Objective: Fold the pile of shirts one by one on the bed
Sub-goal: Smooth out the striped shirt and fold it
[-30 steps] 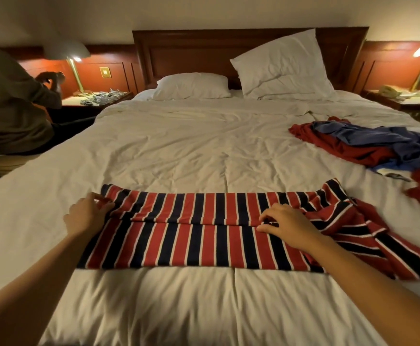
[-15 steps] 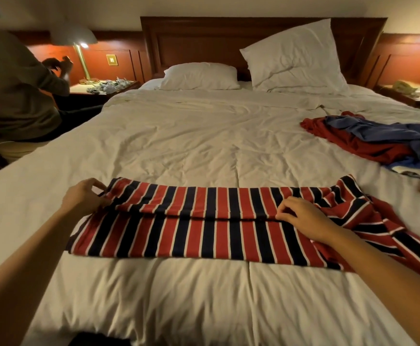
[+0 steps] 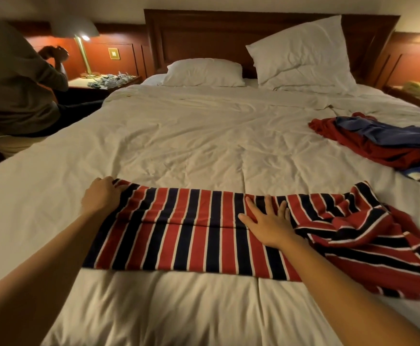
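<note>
Right hand (image 3: 266, 224): flat, fingers spread, pressing the striped shirt (image 3: 191, 236) at mid-length. Left hand (image 3: 101, 196): fingers curled at the shirt's far-left corner, pinching the edge. The shirt lies across the near part of the bed (image 3: 179, 146), folded into a long band, right end rumpled. Judgement: light, limp knit that will sag and slide unless pinned. Best taken at corners or along the fold. The pile (image 3: 378, 143) of unfolded shirts sits well apart, far right.

Left hand (image 3: 101, 196) grips striped shirt (image 3: 191, 236), right hand (image 3: 268, 227) lies flat on it.
</note>
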